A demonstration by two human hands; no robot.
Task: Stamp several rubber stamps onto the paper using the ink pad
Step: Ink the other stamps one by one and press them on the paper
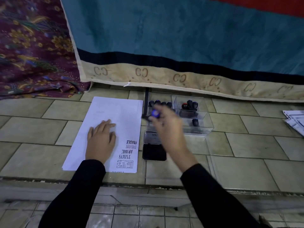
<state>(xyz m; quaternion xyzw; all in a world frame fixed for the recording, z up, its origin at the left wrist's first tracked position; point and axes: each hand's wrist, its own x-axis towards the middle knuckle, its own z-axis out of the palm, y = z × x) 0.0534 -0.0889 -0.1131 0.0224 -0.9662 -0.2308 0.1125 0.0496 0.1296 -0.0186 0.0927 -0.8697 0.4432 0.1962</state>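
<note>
A white sheet of paper (115, 112) lies on the tiled floor, with several printed stamp marks near its right edge. My left hand (100, 139) rests flat on the sheet with fingers straight. My right hand (169, 129), blurred by motion, grips a rubber stamp with a blue-topped knob (155, 113), held above the open ink pad (153, 147), whose dark pad lies nearest me. Behind it, a clear plastic organiser (205, 127) holds several black-handled stamps (191, 104).
A teal mattress with a beige patterned border (181, 76) runs across the back. Patterned maroon fabric (32, 55) lies at the back left. Loose papers (294, 119) sit at the right edge. A step edge (148, 186) crosses the floor near me.
</note>
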